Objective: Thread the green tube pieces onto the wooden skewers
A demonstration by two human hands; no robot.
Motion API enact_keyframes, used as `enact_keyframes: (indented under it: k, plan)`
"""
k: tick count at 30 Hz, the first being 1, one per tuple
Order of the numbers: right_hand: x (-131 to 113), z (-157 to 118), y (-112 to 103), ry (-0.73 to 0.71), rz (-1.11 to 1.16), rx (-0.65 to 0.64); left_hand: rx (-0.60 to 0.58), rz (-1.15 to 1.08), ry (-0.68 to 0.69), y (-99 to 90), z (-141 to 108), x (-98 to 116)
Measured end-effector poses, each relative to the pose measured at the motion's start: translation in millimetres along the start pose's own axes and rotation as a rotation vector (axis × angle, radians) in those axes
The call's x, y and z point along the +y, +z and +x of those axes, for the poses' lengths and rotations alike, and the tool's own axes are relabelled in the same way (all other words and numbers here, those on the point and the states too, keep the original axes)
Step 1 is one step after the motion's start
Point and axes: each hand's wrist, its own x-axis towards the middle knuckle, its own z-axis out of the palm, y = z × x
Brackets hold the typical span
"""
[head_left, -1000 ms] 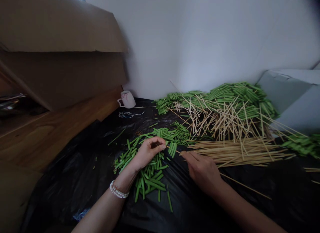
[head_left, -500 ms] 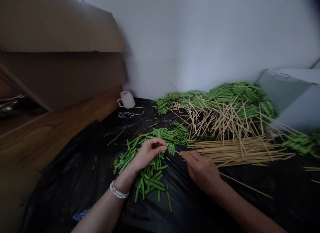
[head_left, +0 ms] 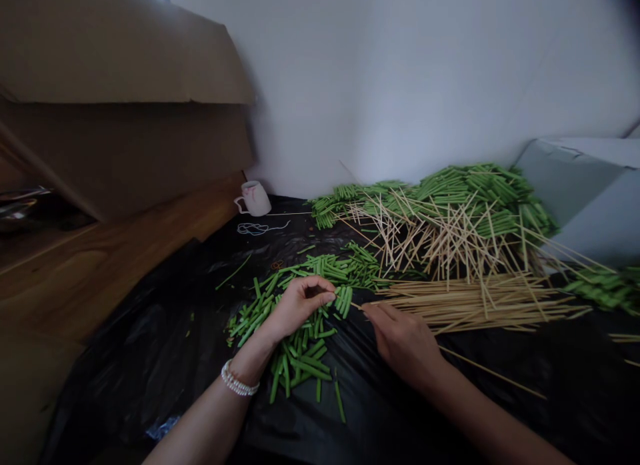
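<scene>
My right hand (head_left: 404,338) pinches a thin wooden skewer (head_left: 356,306) that points left. Several short green stem pieces (head_left: 343,301) sit side by side on its left part. At their left end my left hand (head_left: 300,306), with a beaded bracelet on the wrist, has thumb and forefinger pressed together; what lies between the fingertips is too small to make out. Loose cut green stems (head_left: 305,365) lie under and around my left hand. Just beyond my right hand is a stack of bare skewers (head_left: 480,302).
Behind lies a heap of skewered green stems (head_left: 465,192). A white mug (head_left: 255,199) and a pale string (head_left: 257,229) are at the back left. A cardboard box (head_left: 130,105) stands left, a white box (head_left: 585,185) right. Black plastic (head_left: 170,318) covers the surface.
The row of green pieces on the skewer shows more fully beside my left fingertips and has shifted slightly right. Both hands have hardly moved.
</scene>
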Motion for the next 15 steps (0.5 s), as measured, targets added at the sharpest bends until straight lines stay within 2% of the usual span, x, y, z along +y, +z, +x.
enact_keyframes:
  k: [5,10,12,15]
  plan:
    - [0.2,1.1,-0.1,-0.018,-0.024,0.041,-0.004,-0.019,-0.008,0.3,-0.3,1.3]
    - [1.8,2.8,-1.1,-0.089,-0.074,0.178,0.011,-0.005,-0.012,-12.9,0.6,8.4]
    - [3.7,3.2,-1.2,-0.096,-0.108,0.227,0.008,0.105,-0.013,-21.7,1.7,8.4]
    - [6.9,3.7,-0.8,-0.074,-0.138,0.241,0.033,0.407,0.037,-31.6,2.8,4.2]
